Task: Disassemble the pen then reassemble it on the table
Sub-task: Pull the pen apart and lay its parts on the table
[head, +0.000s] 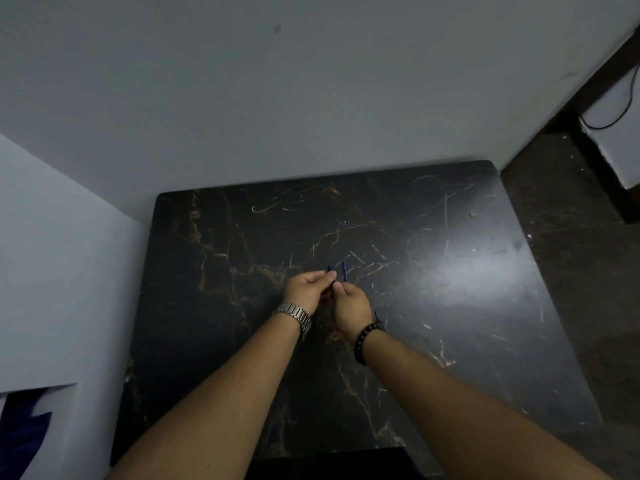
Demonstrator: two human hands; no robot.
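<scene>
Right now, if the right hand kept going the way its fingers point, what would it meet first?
The right hand points up and slightly left, toward the left hand, whose fingertips sit just ahead. It would likely meet those fingers and the blue pen part they pinch first, though depth is hard to judge.

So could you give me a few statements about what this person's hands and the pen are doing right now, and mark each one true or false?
1. Both hands are held close together over the dark marble-patterned table. True.
2. The left hand is lying flat and empty on the table. False: its fingers are closed on a blue pen piece.
3. A thin blue pen part sticks up above the right hand. True.
4. The metal watch is on the right wrist. False: it is on the left wrist; the right wrist wears a dark bead bracelet.
5. The pen is held as one whole piece. False: two separate blue pieces show.
</scene>
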